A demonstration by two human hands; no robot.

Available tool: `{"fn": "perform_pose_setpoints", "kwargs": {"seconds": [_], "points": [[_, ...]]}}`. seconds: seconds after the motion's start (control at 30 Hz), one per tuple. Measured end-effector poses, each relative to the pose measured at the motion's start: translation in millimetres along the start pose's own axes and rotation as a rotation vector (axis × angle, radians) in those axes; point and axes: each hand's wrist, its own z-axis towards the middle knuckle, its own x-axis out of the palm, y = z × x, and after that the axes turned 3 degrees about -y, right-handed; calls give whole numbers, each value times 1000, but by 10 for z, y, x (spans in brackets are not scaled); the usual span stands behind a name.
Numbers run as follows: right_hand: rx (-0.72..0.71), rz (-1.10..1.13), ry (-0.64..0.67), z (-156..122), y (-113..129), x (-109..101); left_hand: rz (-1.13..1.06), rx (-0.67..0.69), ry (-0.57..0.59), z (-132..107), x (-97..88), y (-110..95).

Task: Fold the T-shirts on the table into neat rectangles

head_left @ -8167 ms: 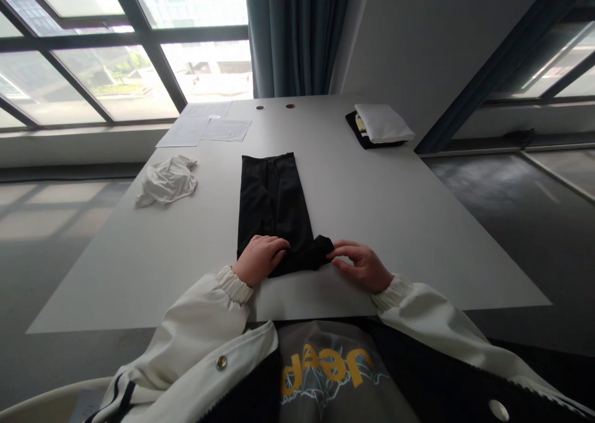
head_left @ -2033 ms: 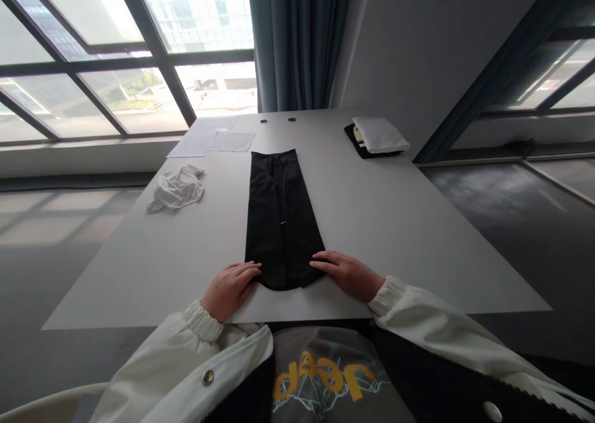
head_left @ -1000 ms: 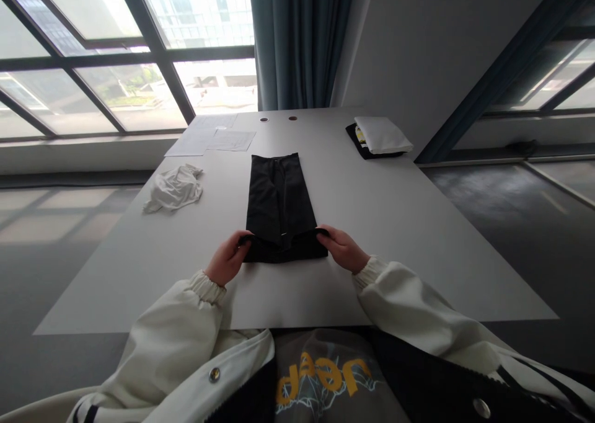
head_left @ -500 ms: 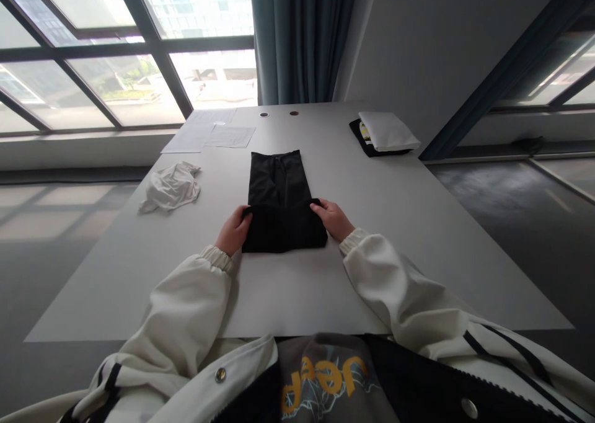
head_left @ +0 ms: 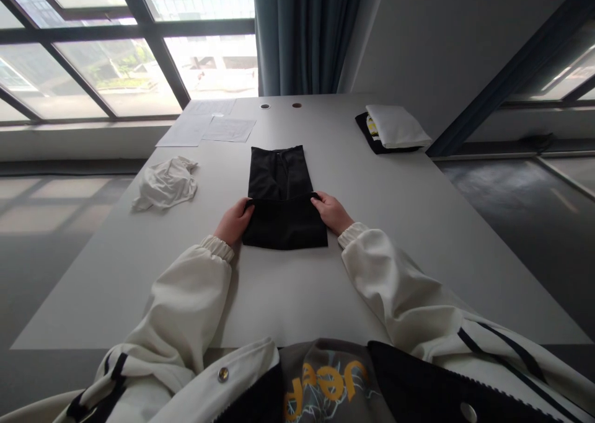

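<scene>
Head view: the black garment [head_left: 286, 224] lies on the counter [head_left: 297, 299], near end folded over. The left hand [head_left: 233, 220] and right hand [head_left: 333, 213] each pinch one folded-edge corner, grip closed on cloth, presumably to hold that edge straight.

Dim indoors, glaring window [head_left: 106, 69], stretched edges

Jacket sleeves [head_left: 186, 302]: off-white, dark stripes
Cuffs [head_left: 217, 248]: off-white, gathered
Snaps [head_left: 223, 374]: round, metallic
Shirt [head_left: 331, 364]: grey, yellow "Jeep" lettering
</scene>
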Motion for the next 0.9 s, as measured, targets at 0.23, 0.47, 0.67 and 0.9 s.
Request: {"fn": "perform_pose_setpoints", "kwargs": {"seconds": [0.23,0.47,0.67,0.9], "points": [[-144,-335,-105,162,-69,-72,145,-31,-9,246,23,80],[-290,-636,-62,234,-155,-88,158,-75,6,171,-93,-19],[-304,-512,-7,131,-45,-106,53,6,224,-199,-339,-126],[-253,-401,-69,170,-21,-64,139,44,250,-551,-186,-290]]}}
